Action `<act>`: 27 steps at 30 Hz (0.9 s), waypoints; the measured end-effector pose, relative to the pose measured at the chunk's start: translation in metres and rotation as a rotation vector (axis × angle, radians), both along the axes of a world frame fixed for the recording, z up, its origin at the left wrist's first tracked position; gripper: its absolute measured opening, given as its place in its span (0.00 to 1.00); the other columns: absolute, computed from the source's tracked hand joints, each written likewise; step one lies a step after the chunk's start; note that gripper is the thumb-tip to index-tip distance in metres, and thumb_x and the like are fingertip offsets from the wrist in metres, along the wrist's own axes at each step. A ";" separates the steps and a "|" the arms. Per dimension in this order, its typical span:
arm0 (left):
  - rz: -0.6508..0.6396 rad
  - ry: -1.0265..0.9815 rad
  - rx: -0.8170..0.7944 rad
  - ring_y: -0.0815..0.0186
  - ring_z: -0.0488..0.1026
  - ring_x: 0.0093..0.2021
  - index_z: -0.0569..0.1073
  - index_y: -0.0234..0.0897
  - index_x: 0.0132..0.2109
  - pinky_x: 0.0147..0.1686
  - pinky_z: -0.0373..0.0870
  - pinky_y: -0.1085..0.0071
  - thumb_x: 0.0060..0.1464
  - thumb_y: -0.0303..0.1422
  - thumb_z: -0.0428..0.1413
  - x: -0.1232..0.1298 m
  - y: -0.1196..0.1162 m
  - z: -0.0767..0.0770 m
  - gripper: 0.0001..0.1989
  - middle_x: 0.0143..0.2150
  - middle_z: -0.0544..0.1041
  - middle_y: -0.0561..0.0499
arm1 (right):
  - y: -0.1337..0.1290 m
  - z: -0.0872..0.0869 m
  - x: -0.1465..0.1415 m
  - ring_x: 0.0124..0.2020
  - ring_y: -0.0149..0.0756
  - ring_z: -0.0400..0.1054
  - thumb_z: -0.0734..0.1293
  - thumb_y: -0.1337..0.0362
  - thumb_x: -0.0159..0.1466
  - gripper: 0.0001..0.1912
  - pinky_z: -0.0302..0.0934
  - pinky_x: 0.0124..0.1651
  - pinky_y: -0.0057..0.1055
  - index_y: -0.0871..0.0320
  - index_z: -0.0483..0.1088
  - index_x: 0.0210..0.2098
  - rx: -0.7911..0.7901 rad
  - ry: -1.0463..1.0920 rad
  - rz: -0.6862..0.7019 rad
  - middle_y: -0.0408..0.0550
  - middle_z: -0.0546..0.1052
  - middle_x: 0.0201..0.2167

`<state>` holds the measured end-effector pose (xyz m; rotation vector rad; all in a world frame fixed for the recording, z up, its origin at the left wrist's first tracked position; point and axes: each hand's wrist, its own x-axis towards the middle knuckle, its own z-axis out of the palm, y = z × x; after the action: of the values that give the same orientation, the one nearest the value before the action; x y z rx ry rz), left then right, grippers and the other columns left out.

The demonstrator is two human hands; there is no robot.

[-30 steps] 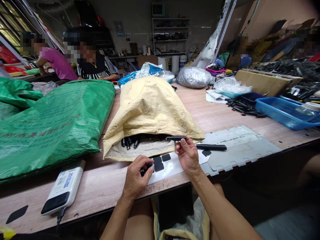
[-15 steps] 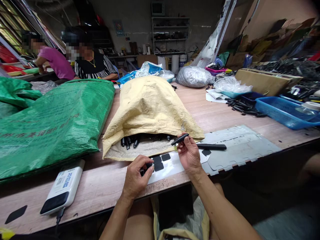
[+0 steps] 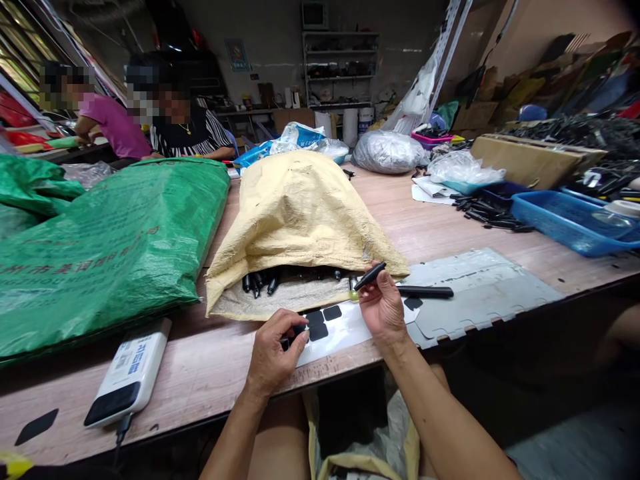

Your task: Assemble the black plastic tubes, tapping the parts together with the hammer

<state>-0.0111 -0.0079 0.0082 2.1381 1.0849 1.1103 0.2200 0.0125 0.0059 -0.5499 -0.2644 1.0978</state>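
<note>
My right hand (image 3: 383,310) is closed on a short black tube (image 3: 370,275), held tilted above the mouth of a yellow woven sack (image 3: 305,213). Black tubes with clear tips (image 3: 273,285) lie inside the sack's opening. My left hand (image 3: 277,347) rests at a white sheet (image 3: 345,341), thumb and fingers bent together at its left end; what they pinch is too small to tell. Black rounded squares (image 3: 319,331) lie on the sheet beside my left fingers. A longer black rod (image 3: 425,292) lies to the right of my right hand.
A green sack (image 3: 110,247) and a white power bank (image 3: 131,377) with a cable are at the left. A grey board (image 3: 485,287) lies at the right, with a blue tray (image 3: 575,223) and black parts (image 3: 493,215) behind. Two people sit at the back left.
My right hand has moved slightly right with the black tube. My left hand has hardly moved.
</note>
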 end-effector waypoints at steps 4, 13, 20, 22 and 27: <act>-0.001 0.005 -0.013 0.68 0.71 0.32 0.77 0.37 0.41 0.33 0.70 0.71 0.56 0.28 0.58 0.000 0.001 -0.001 0.05 0.39 0.76 0.48 | 0.000 0.001 0.000 0.23 0.21 0.60 0.81 0.58 0.48 0.20 0.57 0.24 0.21 0.54 0.77 0.38 0.017 0.020 0.005 0.39 0.80 0.34; -0.002 0.010 -0.020 0.68 0.71 0.32 0.77 0.37 0.41 0.33 0.70 0.71 0.56 0.28 0.58 0.000 0.001 0.000 0.05 0.39 0.76 0.49 | 0.000 0.002 0.000 0.24 0.21 0.62 0.81 0.58 0.49 0.20 0.57 0.24 0.20 0.53 0.77 0.39 0.014 0.018 0.023 0.39 0.80 0.35; 0.001 0.004 -0.016 0.67 0.71 0.31 0.77 0.38 0.40 0.32 0.70 0.71 0.56 0.28 0.58 0.000 0.000 0.001 0.05 0.39 0.76 0.49 | 0.000 0.002 0.001 0.28 0.24 0.68 0.80 0.57 0.51 0.18 0.59 0.24 0.21 0.53 0.76 0.38 0.009 -0.062 0.033 0.40 0.78 0.35; 0.000 0.003 -0.021 0.68 0.71 0.31 0.77 0.38 0.40 0.32 0.70 0.71 0.56 0.28 0.58 0.000 0.000 0.000 0.05 0.39 0.76 0.49 | -0.001 0.000 0.002 0.30 0.25 0.69 0.79 0.57 0.52 0.16 0.62 0.27 0.22 0.54 0.75 0.37 0.026 -0.096 0.021 0.40 0.78 0.36; -0.004 0.008 -0.029 0.68 0.71 0.32 0.77 0.38 0.40 0.33 0.70 0.71 0.57 0.28 0.58 0.000 0.001 0.000 0.05 0.39 0.76 0.49 | -0.001 -0.003 0.004 0.36 0.29 0.73 0.77 0.57 0.55 0.14 0.68 0.36 0.26 0.55 0.75 0.37 0.021 -0.117 -0.059 0.42 0.79 0.36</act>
<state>-0.0112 -0.0072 0.0079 2.1232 1.0928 1.0785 0.2236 0.0118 0.0032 -0.6006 -0.3591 1.0058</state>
